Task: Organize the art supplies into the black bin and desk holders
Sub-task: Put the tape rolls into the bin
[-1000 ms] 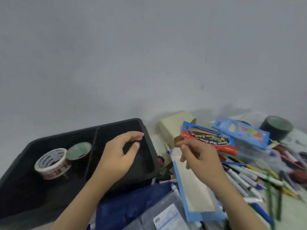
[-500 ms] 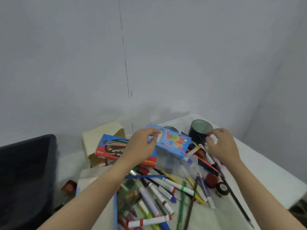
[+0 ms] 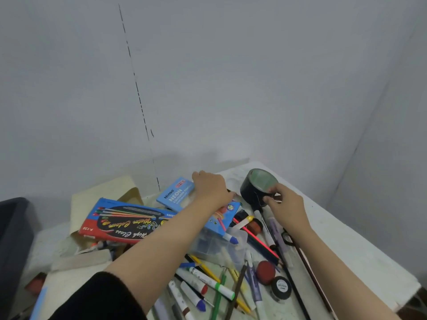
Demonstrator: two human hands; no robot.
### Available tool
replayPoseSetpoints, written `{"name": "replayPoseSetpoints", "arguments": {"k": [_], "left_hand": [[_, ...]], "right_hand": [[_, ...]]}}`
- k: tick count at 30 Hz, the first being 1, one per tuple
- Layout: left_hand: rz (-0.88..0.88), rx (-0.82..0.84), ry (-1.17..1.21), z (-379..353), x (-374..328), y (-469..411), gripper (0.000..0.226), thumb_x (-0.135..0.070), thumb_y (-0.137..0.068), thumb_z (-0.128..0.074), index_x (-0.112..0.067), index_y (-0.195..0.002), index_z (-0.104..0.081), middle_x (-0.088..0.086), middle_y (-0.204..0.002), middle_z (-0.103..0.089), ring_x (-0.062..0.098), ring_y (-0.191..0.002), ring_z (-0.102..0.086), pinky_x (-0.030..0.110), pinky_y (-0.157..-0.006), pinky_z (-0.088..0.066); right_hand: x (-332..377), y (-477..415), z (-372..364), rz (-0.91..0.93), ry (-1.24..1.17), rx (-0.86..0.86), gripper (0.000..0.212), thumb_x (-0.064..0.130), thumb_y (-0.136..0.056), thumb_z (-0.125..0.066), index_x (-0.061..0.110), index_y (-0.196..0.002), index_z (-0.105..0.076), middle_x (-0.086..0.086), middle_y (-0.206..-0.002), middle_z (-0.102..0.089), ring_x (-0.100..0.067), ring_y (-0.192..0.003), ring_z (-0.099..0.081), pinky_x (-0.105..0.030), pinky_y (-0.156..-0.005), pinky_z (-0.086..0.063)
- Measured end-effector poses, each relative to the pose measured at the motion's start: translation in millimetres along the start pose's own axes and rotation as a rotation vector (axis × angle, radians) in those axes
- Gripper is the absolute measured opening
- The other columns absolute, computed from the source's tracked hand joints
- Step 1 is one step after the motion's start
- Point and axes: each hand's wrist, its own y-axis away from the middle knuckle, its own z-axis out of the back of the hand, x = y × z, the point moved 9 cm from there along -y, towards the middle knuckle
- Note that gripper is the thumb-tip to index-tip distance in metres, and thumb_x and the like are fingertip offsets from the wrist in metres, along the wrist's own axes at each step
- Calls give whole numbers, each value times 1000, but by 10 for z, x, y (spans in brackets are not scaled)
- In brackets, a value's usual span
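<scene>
A black tape roll (image 3: 255, 192) stands on edge at the far right of the white table (image 3: 360, 250). My right hand (image 3: 287, 210) pinches its near rim with thumb and fingers. My left hand (image 3: 211, 188) lies over the far corner of a blue neon pastel box (image 3: 178, 196). Its fingers curl down behind the box edge, so what they touch is hidden. At the left edge, only a corner of the black bin (image 3: 12, 229) shows.
A red and blue watercolour box (image 3: 124, 221) leans on a beige carton (image 3: 101, 197). Markers and pencils (image 3: 208, 285) lie heaped near me around a clear plastic case (image 3: 219, 247). A red disc (image 3: 265, 270) and a small black jar (image 3: 280, 287) sit beside them. The wall stands close behind.
My view swung right, away from the bin. My left hand slid from the box's near side to its far corner. My right hand closed on the tape roll and tipped it up.
</scene>
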Motion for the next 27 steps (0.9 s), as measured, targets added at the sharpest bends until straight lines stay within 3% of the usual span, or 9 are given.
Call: {"name": "replayPoseSetpoints", "arguments": {"k": [3, 5, 9, 12, 14, 17, 19, 22, 27], "left_hand": [[47, 72, 62, -77, -49, -69, 23, -40, -84, -54, -18, -86, -48, 3, -98, -57, 22, -104, -44, 35, -89, -30], [63, 50, 174, -46, -30, -63, 15, -29, -81, -56, -18, -78, -47, 4, -98, -61, 23, -101, -49, 34, -87, -31], [41, -50, 425, 38, 127, 117, 25, -21, -76, -54, -15, -54, -42, 6, -63, -55, 26, -72, -50, 33, -75, -30], [31, -94, 702, 34, 323, 249, 15, -20, -82, -57, -20, -72, -68, -3, -78, -66, 15, -79, -50, 41, -106, -24], [6, -131, 917, 68, 435, 329, 12, -18, -83, -60, -26, -80, -69, -12, -87, -67, 11, -83, -55, 45, -111, -24], [-27, -120, 1183, 163, 521, 491, 14, -12, -86, -59, -22, -84, -68, -5, -93, -69, 16, -80, -66, 43, -95, -46], [-43, -142, 1263, 299, 560, 595, 16, -9, -88, -56, -22, -85, -67, 0, -94, -70, 22, -82, -66, 35, -86, -51], [-40, -145, 1451, 456, 670, 724, 18, -7, -92, -53, -20, -88, -65, -3, -84, -70, 6, -74, -66, 16, -75, -47], [-15, -159, 1803, 664, 994, 905, 15, -10, -93, -52, -11, -86, -64, -3, -74, -69, 9, -80, -61, 17, -84, -45]], "right_hand": [[-11, 39, 65, 3, -96, -32, 11, 10, -84, -66, 20, -86, -62, 7, -91, -65, -13, -91, -61, -9, -67, -37], [3, 69, 119, 14, -131, -48, 12, 11, -84, -67, 21, -87, -63, 9, -92, -66, -12, -92, -61, -11, -69, -39], [94, 161, 237, 63, -157, -84, 18, 13, -83, -69, 29, -84, -61, 11, -95, -66, -13, -94, -61, -24, -77, -39], [193, 245, 271, 98, -159, -95, 14, 13, -82, -69, 25, -85, -62, 10, -93, -66, -13, -94, -60, -26, -79, -38], [275, 304, 289, 114, -181, -108, 12, 13, -83, -69, 23, -85, -63, 10, -92, -67, -14, -94, -61, -27, -80, -39], [421, 388, 339, 139, -226, -143, 10, 14, -84, -69, 22, -84, -63, 11, -89, -67, -13, -92, -62, -29, -81, -41], [537, 436, 387, 156, -250, -167, 12, 15, -83, -70, 24, -82, -62, 14, -87, -66, -8, -88, -62, -27, -80, -43], [692, 507, 442, 151, -325, -190, 10, 16, -83, -69, 24, -84, -62, 13, -86, -67, 5, -78, -61, -19, -75, -43], [922, 662, 446, 134, -477, -197, 9, 15, -84, -70, 22, -85, -64, -1, -92, -71, -15, -86, -65, -23, -76, -49]]}}
